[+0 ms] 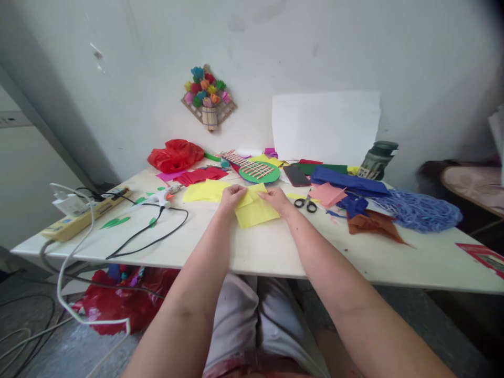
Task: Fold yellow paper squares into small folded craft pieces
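Note:
A yellow square of paper (256, 212) lies on the white table (275, 247) in front of me. My left hand (231, 197) pinches its upper left corner, and my right hand (279, 200) holds its upper right edge. Both hands press the sheet where it is folded. More yellow sheets (205, 191) lie just to the left of my left hand. Small black-handled scissors (306, 203) rest to the right of my right hand.
A power strip (84, 215), a glue gun (165, 196) and black cables (157, 233) occupy the left. Red paper (200, 175), a woven round piece (258, 170), a phone (296, 176), blue paper (348, 182), blue netting (421, 211) and a green jar (378, 158) crowd the back and right.

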`<control>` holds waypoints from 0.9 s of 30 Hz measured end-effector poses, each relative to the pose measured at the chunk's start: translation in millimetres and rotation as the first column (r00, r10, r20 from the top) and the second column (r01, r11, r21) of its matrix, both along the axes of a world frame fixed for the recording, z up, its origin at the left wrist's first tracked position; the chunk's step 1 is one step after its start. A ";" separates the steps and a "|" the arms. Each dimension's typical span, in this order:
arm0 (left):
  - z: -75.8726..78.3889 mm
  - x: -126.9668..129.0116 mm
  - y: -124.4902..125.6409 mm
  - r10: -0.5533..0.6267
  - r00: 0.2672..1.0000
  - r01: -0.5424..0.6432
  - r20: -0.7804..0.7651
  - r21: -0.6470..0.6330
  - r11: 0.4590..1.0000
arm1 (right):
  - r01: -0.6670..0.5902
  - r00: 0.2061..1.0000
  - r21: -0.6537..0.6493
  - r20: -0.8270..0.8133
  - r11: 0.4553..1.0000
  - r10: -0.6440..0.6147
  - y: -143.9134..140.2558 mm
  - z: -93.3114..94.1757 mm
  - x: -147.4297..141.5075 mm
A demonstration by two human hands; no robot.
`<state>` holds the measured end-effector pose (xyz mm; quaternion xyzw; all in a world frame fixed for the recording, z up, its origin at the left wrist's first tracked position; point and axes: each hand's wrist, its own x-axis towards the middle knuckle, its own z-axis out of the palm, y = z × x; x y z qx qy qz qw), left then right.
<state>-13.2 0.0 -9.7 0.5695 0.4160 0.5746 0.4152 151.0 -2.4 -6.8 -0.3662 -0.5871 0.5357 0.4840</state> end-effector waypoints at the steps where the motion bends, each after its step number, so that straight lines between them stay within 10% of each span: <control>1: 0.5 0.2 -0.4 0.005 1.000 -0.005 0.005 0.000 1.000 | 0.004 1.000 0.013 -0.001 1.000 -0.004 0.6 -0.3 0.4; 27: 1.2 0.1 -2.1 -0.043 0.998 0.045 0.043 -0.035 0.998 | -0.010 0.999 0.058 -0.033 0.998 0.012 -2.2 2.5 0.8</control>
